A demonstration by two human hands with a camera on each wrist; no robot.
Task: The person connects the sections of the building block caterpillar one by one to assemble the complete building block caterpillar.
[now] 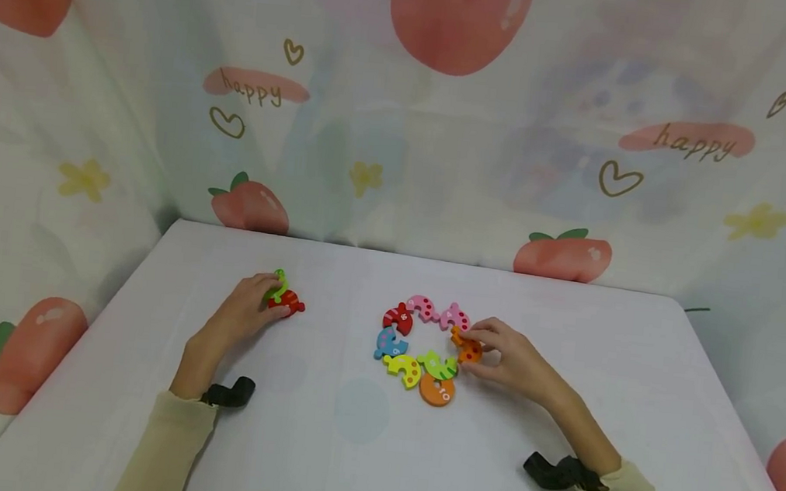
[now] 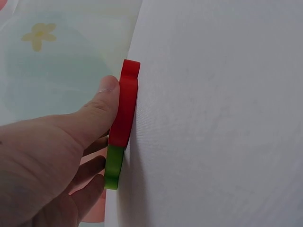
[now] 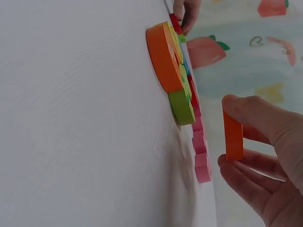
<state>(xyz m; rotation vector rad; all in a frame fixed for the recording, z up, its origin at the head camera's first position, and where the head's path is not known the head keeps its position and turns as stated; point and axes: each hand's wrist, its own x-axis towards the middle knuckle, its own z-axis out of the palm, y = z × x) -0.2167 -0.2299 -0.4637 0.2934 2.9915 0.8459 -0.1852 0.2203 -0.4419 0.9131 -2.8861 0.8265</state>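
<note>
My left hand (image 1: 247, 307) has its thumb against a red striped animal-shaped puzzle piece (image 2: 124, 113) and its fingers at a light green piece (image 2: 113, 165) that adjoins it. Both stand low over the table at the left. With thumb and fingertips my right hand (image 1: 512, 357) pinches an orange spotted piece (image 3: 233, 135), held above the table in the right wrist view. In the head view it overlaps the right side of a ring of colourful pieces. Beside it lie a pink piece (image 1: 455, 316) and a green piece (image 1: 437, 365).
The ring also has another pink piece (image 1: 422, 306), a red one (image 1: 397, 319), a blue one (image 1: 390, 344) and a yellow one (image 1: 403, 370). A round orange piece (image 1: 437, 390) marked 10 lies at its near side. A patterned curtain (image 1: 400, 160) hangs behind the white table (image 1: 318, 457).
</note>
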